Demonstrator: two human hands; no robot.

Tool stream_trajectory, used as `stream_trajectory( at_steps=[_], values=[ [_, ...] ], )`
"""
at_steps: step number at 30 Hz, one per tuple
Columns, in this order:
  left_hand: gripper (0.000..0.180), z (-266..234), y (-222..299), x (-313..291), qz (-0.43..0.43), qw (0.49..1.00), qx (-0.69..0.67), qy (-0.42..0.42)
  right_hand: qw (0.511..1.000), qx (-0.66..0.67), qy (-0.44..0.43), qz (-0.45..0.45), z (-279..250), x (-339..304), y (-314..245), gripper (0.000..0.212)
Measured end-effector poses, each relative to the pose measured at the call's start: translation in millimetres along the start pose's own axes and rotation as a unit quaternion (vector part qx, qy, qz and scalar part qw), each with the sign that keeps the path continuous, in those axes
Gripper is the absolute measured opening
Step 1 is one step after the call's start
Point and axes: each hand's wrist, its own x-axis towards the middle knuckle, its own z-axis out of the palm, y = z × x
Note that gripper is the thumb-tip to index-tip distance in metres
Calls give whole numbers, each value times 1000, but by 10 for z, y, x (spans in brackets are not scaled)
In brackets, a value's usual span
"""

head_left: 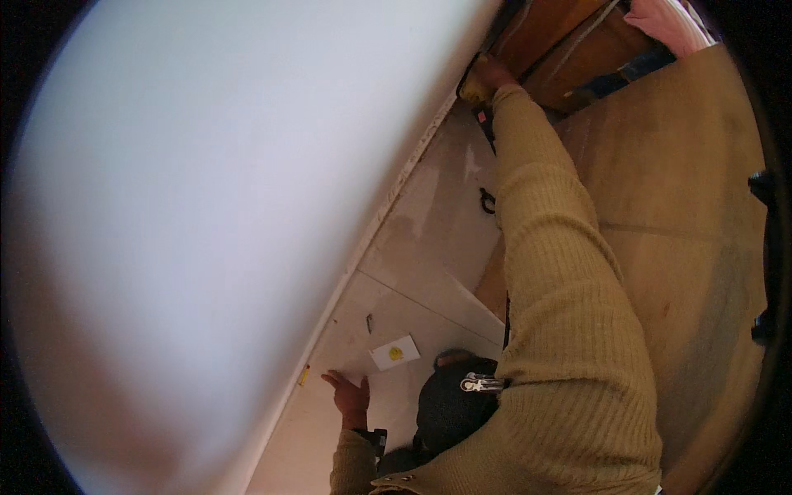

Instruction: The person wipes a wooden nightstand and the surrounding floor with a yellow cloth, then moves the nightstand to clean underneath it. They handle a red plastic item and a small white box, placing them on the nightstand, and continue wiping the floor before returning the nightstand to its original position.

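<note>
My right arm reaches far forward along the foot of the white wall. At its end my right hand (497, 74) is closed around a yellow and black tool (474, 88), whose kind I cannot make out, held close against the wall. A dark piece with a red patch (484, 120) shows just below that hand; whether it belongs to the tool is unclear. Nearer me, my left hand (352, 400) is open and low over the floor, fingers pointing toward the wall. A small yellow strip (304, 375) lies by the wall's foot, just beyond its fingertips.
A white card with a yellow blob (394, 353) and a small dark piece (370, 323) lie on the tiled floor (421, 313). A black looped object (487, 200) is farther off. A wooden panel (676, 190) fills the right side. Pink cloth (664, 23) shows at the far right.
</note>
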Motion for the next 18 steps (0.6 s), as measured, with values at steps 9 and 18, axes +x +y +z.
stream_trajectory(
  at_steps=[9,18],
  values=[
    [101,119,-30,0,44,997,9,55,913,-368,-109,-136,-238,-765,-588,33],
    [102,86,29,-31,27,997,-23,67,965,-211,23,-154,281,-1937,-854,23]
  ],
)
